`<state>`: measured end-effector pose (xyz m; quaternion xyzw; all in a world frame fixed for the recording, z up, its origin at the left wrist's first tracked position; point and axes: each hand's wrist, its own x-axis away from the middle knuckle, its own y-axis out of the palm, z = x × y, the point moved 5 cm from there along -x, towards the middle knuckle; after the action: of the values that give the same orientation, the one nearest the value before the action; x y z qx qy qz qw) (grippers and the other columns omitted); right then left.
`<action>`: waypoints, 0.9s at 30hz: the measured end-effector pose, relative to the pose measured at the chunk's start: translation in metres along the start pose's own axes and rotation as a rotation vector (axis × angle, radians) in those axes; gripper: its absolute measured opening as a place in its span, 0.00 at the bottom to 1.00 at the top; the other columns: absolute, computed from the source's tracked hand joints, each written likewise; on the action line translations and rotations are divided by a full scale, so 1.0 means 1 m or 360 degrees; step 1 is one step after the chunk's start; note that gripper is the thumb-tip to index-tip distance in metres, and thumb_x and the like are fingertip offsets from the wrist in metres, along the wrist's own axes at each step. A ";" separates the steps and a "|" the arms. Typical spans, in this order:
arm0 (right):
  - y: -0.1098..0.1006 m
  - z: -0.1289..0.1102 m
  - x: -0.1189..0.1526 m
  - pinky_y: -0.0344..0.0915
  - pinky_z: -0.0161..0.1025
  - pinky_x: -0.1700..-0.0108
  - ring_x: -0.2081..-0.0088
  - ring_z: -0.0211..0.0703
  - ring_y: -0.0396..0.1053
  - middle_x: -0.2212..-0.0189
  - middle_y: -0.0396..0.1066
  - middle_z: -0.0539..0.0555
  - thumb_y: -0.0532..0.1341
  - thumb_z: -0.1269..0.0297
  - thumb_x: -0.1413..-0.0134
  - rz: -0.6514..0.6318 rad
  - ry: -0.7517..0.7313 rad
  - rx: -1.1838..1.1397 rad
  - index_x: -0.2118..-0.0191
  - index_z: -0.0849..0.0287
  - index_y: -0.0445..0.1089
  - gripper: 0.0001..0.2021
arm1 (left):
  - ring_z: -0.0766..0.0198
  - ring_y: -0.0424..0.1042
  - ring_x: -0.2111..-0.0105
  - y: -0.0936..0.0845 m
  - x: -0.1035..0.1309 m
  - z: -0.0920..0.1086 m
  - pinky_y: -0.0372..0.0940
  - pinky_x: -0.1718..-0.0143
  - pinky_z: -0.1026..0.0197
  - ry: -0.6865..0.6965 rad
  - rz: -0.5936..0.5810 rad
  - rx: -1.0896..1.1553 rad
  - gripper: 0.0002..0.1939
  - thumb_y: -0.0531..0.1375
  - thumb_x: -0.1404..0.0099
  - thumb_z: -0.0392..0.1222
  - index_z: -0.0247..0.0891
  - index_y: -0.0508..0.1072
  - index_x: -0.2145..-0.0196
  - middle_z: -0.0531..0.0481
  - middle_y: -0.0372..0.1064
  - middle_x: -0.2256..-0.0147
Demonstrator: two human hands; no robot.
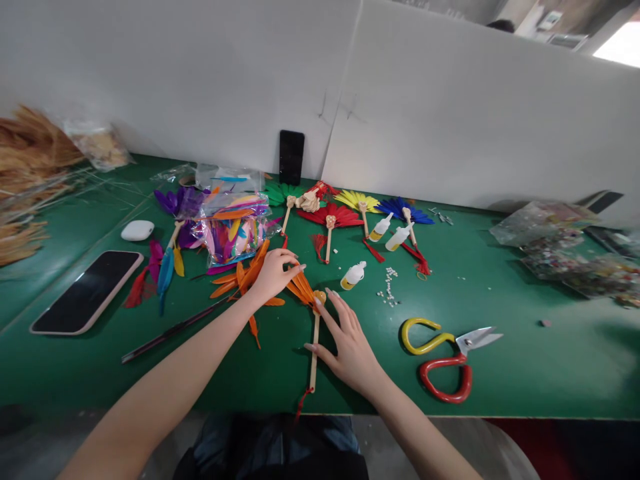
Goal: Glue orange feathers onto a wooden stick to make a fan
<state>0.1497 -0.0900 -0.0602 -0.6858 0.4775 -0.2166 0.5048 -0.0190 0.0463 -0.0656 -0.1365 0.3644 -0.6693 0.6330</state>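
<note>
Near the front edge of the table (270, 383), a red cord (301, 402) trails from the lower end of a pale handle (314, 360), part of an orange fan (299, 288) lying between and just beyond the 2 hands. To the right of the right hand (350, 340) lie scissors (457, 357) with 1 yellow and 1 red grip. The right hand is spread, its thumb apart from the fingers and beside the handle; its fingertips reach the fan's rounded centrepiece (320, 297). A slim dark tool (175, 330) and a pale-edged phone (87, 293) lie to the left of the left hand (277, 275). The left hand curls its fingers inward at the outer ends of the fan's feathers; whether it pinches 1 of them cannot be told. Loose orange feathers (245, 277) lie beside its wrist. Beyond the right hand stands 1 glue bottle (353, 275), with small white pieces (389, 287) to its right. Farther from both hands are 4 fans: red (331, 217), blue (406, 208), yellow (357, 200) and green (283, 195). Farthest, a black phone (291, 157) leans upright against a pale panel (225, 87).
</note>
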 end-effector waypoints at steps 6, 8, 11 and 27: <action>-0.001 0.000 0.000 0.49 0.55 0.37 0.34 0.54 0.37 0.34 0.39 0.59 0.54 0.48 0.42 -0.0012 0.0008 0.0001 0.33 0.55 0.40 0.36 | 0.58 0.70 0.57 -0.014 -0.002 0.008 0.63 0.54 0.56 0.0001 0.0021 0.0034 0.10 0.55 0.36 0.43 0.39 0.75 0.66 0.48 0.73 0.62; 0.000 0.000 0.000 0.48 0.54 0.37 0.34 0.53 0.37 0.34 0.39 0.59 0.54 0.48 0.42 -0.0020 0.0009 0.0004 0.34 0.55 0.41 0.35 | 0.58 0.69 0.56 -0.025 -0.003 0.009 0.62 0.53 0.56 -0.0020 0.0070 0.0022 0.11 0.53 0.34 0.43 0.38 0.74 0.63 0.47 0.73 0.60; 0.000 0.000 0.000 0.48 0.54 0.37 0.34 0.53 0.37 0.34 0.40 0.59 0.53 0.48 0.41 -0.0026 0.0005 -0.0004 0.34 0.55 0.43 0.34 | 0.57 0.68 0.55 -0.039 -0.005 0.011 0.61 0.52 0.55 -0.0031 0.0103 -0.0019 0.12 0.51 0.33 0.44 0.39 0.73 0.62 0.47 0.72 0.58; 0.001 0.000 0.000 0.49 0.54 0.37 0.34 0.52 0.37 0.34 0.40 0.58 0.53 0.48 0.41 -0.0038 0.0019 0.0008 0.34 0.54 0.43 0.34 | 0.60 0.66 0.71 -0.021 -0.001 0.001 0.60 0.65 0.57 -0.0034 -0.0311 -0.0252 0.16 0.59 0.39 0.49 0.37 0.73 0.79 0.48 0.67 0.75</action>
<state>0.1490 -0.0902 -0.0608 -0.6889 0.4717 -0.2279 0.5010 -0.0337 0.0458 -0.0509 -0.2281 0.3944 -0.6954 0.5557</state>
